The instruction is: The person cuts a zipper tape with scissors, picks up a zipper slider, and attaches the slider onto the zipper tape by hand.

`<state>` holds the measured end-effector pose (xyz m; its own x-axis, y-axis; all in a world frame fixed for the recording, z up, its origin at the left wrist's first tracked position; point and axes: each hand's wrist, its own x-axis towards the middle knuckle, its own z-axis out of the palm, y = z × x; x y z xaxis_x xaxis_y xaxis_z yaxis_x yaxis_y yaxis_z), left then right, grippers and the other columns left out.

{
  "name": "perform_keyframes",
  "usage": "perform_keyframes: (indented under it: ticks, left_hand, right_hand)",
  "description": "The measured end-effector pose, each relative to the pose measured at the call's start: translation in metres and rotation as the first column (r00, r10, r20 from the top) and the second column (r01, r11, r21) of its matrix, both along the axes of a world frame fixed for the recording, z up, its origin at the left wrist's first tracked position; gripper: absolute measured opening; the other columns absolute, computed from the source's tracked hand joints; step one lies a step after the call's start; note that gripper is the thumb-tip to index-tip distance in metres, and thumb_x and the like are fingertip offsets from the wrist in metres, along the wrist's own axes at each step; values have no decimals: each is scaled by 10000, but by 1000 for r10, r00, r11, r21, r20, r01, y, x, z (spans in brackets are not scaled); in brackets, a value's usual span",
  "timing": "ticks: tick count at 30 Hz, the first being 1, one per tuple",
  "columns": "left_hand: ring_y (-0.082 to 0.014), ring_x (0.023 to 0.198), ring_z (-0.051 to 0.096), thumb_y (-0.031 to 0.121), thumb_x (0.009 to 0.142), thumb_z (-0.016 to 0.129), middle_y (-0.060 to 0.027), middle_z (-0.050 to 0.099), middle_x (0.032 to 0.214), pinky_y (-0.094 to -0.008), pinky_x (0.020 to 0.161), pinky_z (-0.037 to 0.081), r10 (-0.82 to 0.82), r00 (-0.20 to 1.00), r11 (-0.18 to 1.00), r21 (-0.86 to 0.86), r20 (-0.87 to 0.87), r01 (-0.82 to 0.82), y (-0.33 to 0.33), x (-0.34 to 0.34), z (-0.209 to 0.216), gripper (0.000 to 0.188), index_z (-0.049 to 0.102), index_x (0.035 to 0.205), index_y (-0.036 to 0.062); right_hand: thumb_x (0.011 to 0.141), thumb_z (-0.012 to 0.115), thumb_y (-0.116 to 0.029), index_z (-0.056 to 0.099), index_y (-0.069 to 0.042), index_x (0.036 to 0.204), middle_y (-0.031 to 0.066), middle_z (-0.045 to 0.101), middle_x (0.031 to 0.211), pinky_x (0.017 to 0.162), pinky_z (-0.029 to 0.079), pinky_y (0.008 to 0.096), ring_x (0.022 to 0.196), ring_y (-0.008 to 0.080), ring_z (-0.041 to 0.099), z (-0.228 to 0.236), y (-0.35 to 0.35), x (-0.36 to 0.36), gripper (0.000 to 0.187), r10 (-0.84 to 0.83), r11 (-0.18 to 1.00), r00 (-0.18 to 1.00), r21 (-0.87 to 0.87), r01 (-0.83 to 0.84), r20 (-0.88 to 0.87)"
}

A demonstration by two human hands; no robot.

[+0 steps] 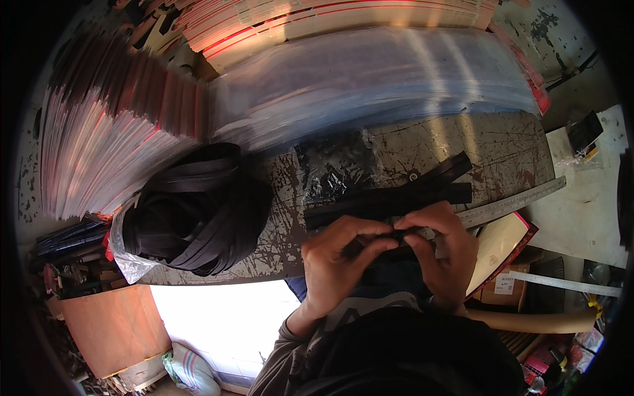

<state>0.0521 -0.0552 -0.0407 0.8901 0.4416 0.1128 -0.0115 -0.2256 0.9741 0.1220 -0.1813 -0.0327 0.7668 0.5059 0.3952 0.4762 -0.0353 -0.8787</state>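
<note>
My left hand (340,257) and my right hand (442,247) meet at the front edge of the worktable. Thumb and forefinger of each are pinched on a small dark piece (397,233), mostly covered by the fingertips and too small to name. Just beyond my hands lie flat black strips (422,191) that look like zipper tape, one crossing the others at an angle. A clear plastic bag (337,168) with shiny dark contents rests behind them. To the left sits a big coiled bundle of black tape (198,211), partly in clear plastic.
A metal ruler (515,201) lies along the worktable's (277,218) right front edge. Stacked clear plastic sheets (370,72) fill the back, and a tall pile of sleeved sheets (119,132) stands at the left. A brown board (115,330) leans below left.
</note>
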Motion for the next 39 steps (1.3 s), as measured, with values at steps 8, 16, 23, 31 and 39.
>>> perform_keyframes:
  ticks: [8,16,23,31,39]
  left_hand:
    - [-121,593,585,42,615,712,-50,617,710,-219,484,448,-25,1000,979,203,5,23,4,0,3,181,629,775,34]
    - [-135,581,570,49,603,716,-34,617,709,-231,477,435,-44,998,958,285,52,27,4,1,3,185,625,764,41]
    - [-135,609,575,-10,609,702,-70,614,734,-227,517,447,-26,984,999,-30,174,32,10,1,-4,180,612,763,11]
    - [-152,609,569,124,621,711,-69,619,640,-242,534,421,-58,739,926,-241,671,292,16,12,-3,175,613,709,9]
    - [-146,577,547,139,653,696,-87,622,656,-241,507,411,-173,460,796,-152,871,587,25,35,1,141,639,710,23]
  right_hand:
    - [695,563,99,537,3,920,108,580,808,571,463,265,710,204,558,6,-1,-1,246,13,994,998,-109,-6,62]
    - [698,554,103,531,3,933,111,577,805,554,464,264,707,216,562,7,-1,0,257,25,992,1000,-121,-24,12]
    - [705,590,41,517,20,968,137,514,1004,781,425,304,898,202,523,4,5,2,274,86,977,973,209,-41,-212]
    - [699,584,57,486,33,1053,147,427,1060,841,384,302,982,194,459,-2,6,2,368,537,815,785,431,-387,-310]
    - [678,641,31,572,27,907,129,542,873,685,420,274,795,171,532,27,10,9,239,536,789,833,431,-438,-137]
